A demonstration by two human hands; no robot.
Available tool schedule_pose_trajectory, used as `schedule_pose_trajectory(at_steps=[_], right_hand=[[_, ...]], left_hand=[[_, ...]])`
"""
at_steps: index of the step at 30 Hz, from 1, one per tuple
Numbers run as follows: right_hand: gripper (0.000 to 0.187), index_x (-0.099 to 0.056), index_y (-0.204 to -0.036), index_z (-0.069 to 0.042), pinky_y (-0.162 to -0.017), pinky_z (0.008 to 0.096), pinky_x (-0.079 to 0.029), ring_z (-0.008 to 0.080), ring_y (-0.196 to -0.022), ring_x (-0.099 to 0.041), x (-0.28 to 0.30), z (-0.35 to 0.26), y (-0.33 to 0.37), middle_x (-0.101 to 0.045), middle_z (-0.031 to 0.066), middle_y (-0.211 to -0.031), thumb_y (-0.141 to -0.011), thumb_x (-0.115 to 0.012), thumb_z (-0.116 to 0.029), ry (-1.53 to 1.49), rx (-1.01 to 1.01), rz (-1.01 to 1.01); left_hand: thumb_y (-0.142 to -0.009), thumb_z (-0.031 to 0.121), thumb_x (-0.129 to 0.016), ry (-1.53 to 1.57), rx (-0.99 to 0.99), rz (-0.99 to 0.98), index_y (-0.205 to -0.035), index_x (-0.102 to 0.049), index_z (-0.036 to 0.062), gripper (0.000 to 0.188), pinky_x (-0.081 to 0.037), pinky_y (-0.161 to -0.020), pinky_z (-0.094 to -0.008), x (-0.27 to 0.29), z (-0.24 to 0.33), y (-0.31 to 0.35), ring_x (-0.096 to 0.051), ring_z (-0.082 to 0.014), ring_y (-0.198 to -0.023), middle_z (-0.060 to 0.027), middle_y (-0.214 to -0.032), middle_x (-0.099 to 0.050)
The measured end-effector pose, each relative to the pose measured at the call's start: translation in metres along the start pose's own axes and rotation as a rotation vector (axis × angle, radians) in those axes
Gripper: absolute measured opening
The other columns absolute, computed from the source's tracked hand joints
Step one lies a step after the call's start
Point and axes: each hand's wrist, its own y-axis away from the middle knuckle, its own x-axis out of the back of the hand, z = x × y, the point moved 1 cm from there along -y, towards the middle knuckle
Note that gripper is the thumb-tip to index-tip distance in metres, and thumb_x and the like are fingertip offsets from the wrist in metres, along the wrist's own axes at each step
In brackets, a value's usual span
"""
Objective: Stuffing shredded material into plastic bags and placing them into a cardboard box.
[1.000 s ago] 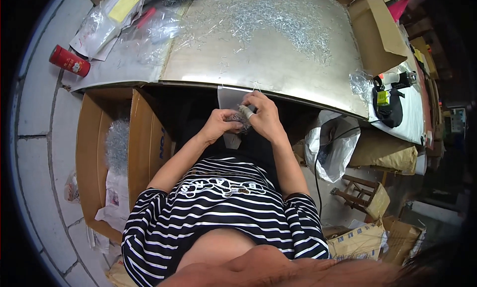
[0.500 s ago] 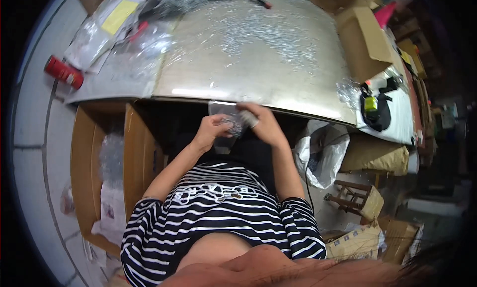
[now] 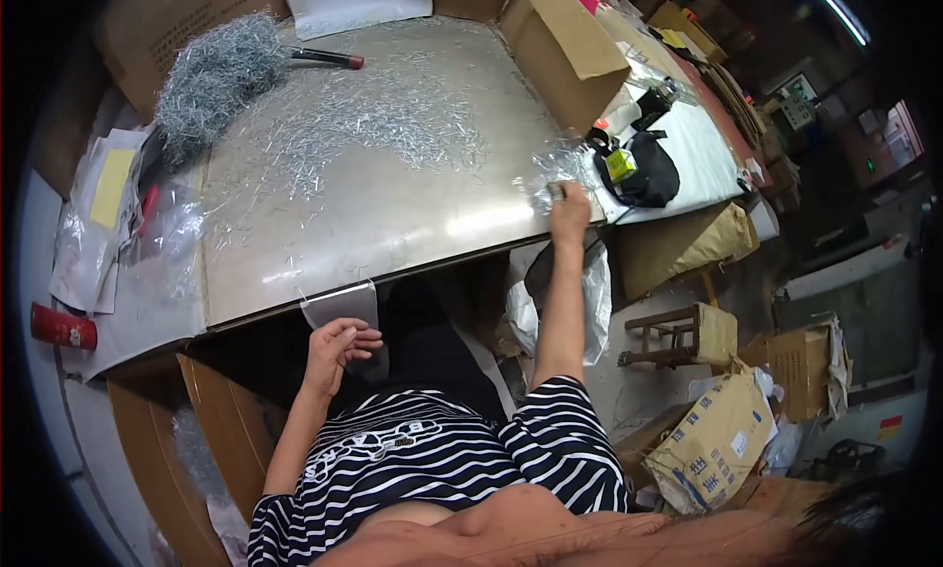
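My left hand (image 3: 340, 351) hovers below the table's front edge, fingers loosely stretched and nothing in it. Just above it, a small pale translucent sheet (image 3: 344, 307) hangs from that edge. At the table's right front corner, my right hand (image 3: 570, 216) has its fingers bent together against the crinkled clear plastic bags (image 3: 560, 169). What it grips there is too small to make out. Loose thin silvery metal pins (image 3: 383, 130) lie spread over the metal-topped table (image 3: 413, 209). A bigger heap of the same pins (image 3: 218, 81) rises at the back left.
A dark stick with a red end (image 3: 329, 57) pokes out of the heap. Right of the bags lies a black pouch (image 3: 653, 174). An open carton (image 3: 570, 32) borders the back right. A red can (image 3: 63, 326) stands far left; a white sack (image 3: 597, 307) hangs below the table.
The clear bag my two hands held together has left my left hand. My right hand has reached out right to the plastic bags, and the view has swung right.
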Motion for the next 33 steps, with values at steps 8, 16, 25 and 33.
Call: schedule_pose_trajectory(at_steps=[8,16,25,33], right_hand=[[0.047,-0.058,-0.118,0.001,-0.101,0.043,-0.042,0.0393,-0.12,-0.05,-0.038,-0.082,-0.04,-0.057,0.0214,-0.126,-0.071,-0.056,0.005,-0.036,0.276,-0.14],[0.057,-0.034,-0.144,0.002,-0.116,0.0449,-0.023,0.0378,-0.141,-0.028,-0.144,-0.148,-0.02,-0.033,0.0237,-0.151,-0.098,-0.046,-0.028,-0.015,0.519,-0.665],[0.074,-0.018,-0.15,0.004,-0.119,0.0484,-0.01,0.0364,-0.147,-0.011,-0.113,-0.233,0.051,-0.017,0.0228,-0.157,-0.098,-0.043,-0.043,0.117,0.481,-0.783],[0.073,-0.023,-0.149,0.002,-0.117,0.05,-0.017,0.0347,-0.147,-0.015,-0.113,-0.269,0.061,-0.022,0.0184,-0.157,-0.098,-0.044,-0.047,0.184,0.44,-0.769]], left_hand=[[-0.095,0.011,-0.055,-0.106,-0.195,0.235,-0.104,-0.062,-0.0051,0.02,-0.057,-0.071,-0.0285,0.024,0.006,0.022,-0.071,-0.0236,-0.084,-0.0183,-0.093,-0.07],[-0.09,0.002,-0.06,-0.754,-0.657,0.403,-0.088,-0.066,-0.0041,0.009,-0.053,-0.067,-0.0262,0.029,0.046,0.039,-0.068,-0.0161,-0.074,-0.0112,-0.084,-0.069],[-0.095,0.022,-0.054,-1.389,-0.718,0.908,-0.129,-0.048,-0.0077,0.045,-0.039,-0.105,-0.0427,0.152,0.127,0.023,-0.05,-0.0354,-0.124,-0.026,-0.132,-0.052],[-0.094,0.039,-0.053,-1.716,-0.245,0.867,-0.14,-0.037,-0.0045,0.065,-0.025,-0.114,-0.0482,0.155,0.127,-0.003,-0.033,-0.0351,-0.138,-0.0231,-0.147,-0.036]])
